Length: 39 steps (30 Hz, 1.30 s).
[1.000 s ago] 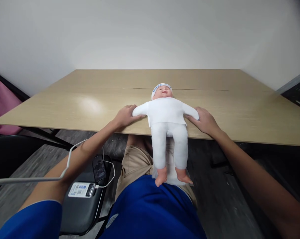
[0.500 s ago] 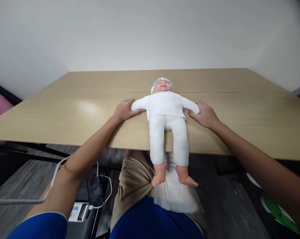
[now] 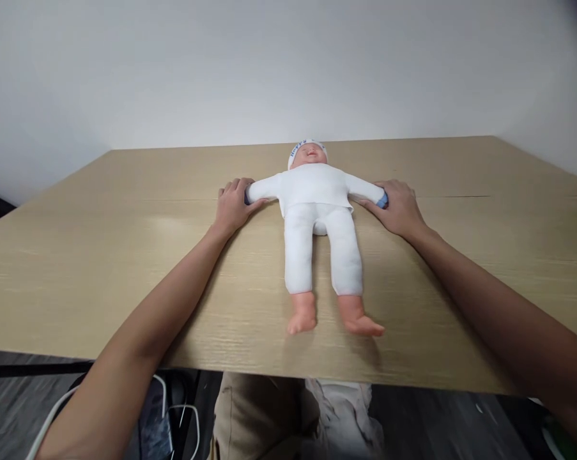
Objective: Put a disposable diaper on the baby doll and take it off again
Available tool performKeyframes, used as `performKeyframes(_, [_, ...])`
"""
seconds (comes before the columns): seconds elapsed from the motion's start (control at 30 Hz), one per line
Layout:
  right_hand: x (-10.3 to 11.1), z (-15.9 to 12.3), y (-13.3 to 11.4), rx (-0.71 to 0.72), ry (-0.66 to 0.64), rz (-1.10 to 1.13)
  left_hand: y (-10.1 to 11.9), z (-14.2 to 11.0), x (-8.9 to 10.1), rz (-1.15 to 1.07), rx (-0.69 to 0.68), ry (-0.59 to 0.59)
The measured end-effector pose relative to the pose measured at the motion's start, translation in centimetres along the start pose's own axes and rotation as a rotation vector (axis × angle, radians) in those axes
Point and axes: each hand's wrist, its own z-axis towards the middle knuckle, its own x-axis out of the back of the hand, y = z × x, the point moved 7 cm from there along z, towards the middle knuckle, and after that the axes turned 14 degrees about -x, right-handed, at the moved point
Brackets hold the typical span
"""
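Observation:
A baby doll [image 3: 312, 188] lies on its back on the wooden table [image 3: 101, 281], head towards the wall and feet towards me. It wears a white long-sleeved top, white trousers and a white cap with blue lettering; its feet are bare. Both its arms are stretched out sideways. My left hand [image 3: 234, 206] is closed around the end of the sleeve on the left. Around the other sleeve's end, where a blue cuff shows, my right hand [image 3: 398, 207] is wrapped.
A white wall [image 3: 288, 70] stands behind the table. Below the front edge are my beige trousers [image 3: 257, 415], a crumpled whitish plastic bag [image 3: 346, 415] and a white cable [image 3: 195, 421] beside a dark device at left.
The doll has moved further onto the table with both hands; its legs, which hung over the front edge, now lie on the tabletop. My view has shifted closer to the table.

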Motion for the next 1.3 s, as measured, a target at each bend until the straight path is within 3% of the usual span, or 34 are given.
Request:
performKeyframes(0.23, [-3.2,5.5,1.5,-0.007,0.019,-0.020,-3.1,3.9,-2.5,0.011,0.060,-0.005])
performKeyframes(0.4, [-4.8,7.2,2.3,-0.012,0.015,-0.029,-4.3,4.7,-3.4,0.032,0.062,0.000])
performKeyframes(0.6, [-4.9,6.0,1.3,0.089,0.059,0.019,-3.8,3.8,-3.0,0.012,0.073,0.058])
performKeyframes(0.8, [-1.4,1.9,-1.8,0.129,0.161,0.206,-0.6,1.1,0.7,-0.171,0.053,0.322])
performKeyframes(0.93, [1.1,-2.0,-4.6,0.142,0.100,0.329,5.6,-0.7,4.2,-0.304,-0.011,0.419])
performKeyframes(1.0, [2.2,-4.7,-6.7,0.198,0.005,0.345,10.8,-2.7,6.2,-0.364,-0.039,0.436])
performKeyframes(1.07, [3.7,-8.2,-8.8,0.253,-0.079,0.367,17.3,-6.4,8.2,-0.441,-0.113,0.414])
performKeyframes(1.13, [5.6,-12.6,-10.8,0.301,-0.138,0.387,25.0,-12.1,9.9,-0.586,-0.392,0.302])
performKeyframes(1.17, [6.6,-15.3,-11.7,0.329,-0.163,0.398,29.0,-16.0,10.6,-0.608,-0.603,0.185])
performKeyframes(1.2, [7.7,-18.2,-12.5,0.361,-0.182,0.409,31.6,-20.3,11.4,-0.618,-0.691,0.137])
performKeyframes(1.27, [9.9,-24.9,-13.9,0.467,-0.208,0.454,34.6,-29.7,12.0,-0.632,-0.814,-0.024])
performKeyframes(1.3, [10.9,-28.4,-14.2,0.527,-0.205,0.499,34.5,-34.3,11.8,-0.638,-0.764,-0.116])
